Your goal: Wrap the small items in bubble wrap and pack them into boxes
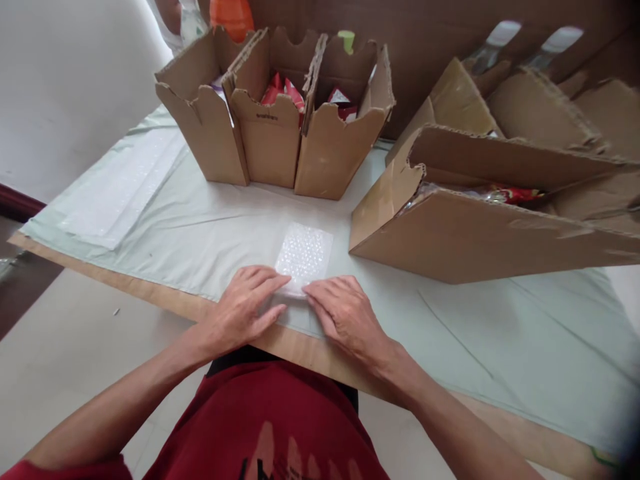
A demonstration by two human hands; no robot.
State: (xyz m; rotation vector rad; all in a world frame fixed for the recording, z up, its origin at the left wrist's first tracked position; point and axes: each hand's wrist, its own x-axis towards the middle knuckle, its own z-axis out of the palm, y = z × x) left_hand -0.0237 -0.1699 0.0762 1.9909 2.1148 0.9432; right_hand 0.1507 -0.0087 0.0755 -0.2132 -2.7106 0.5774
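At the bottom of the frame, a dark red cloth shirt (270, 413) bore cut-off dark lettering. Mid-frame, the left hand (244, 299), thumb spread from its fingers, and the right hand (347, 312), fingers bunched, touched the near edge of a clear, rectangular plastic bubble-wrap piece (304, 252); whether the right pinched it was unclear. At upper centre, a brown, open-topped cardboard bin (267, 147) carried small print, too blurred to read.

Cardboard bins (267, 147), red packets (283, 90) inside, white-capped bottles (494, 45), pale cloth (200, 233)
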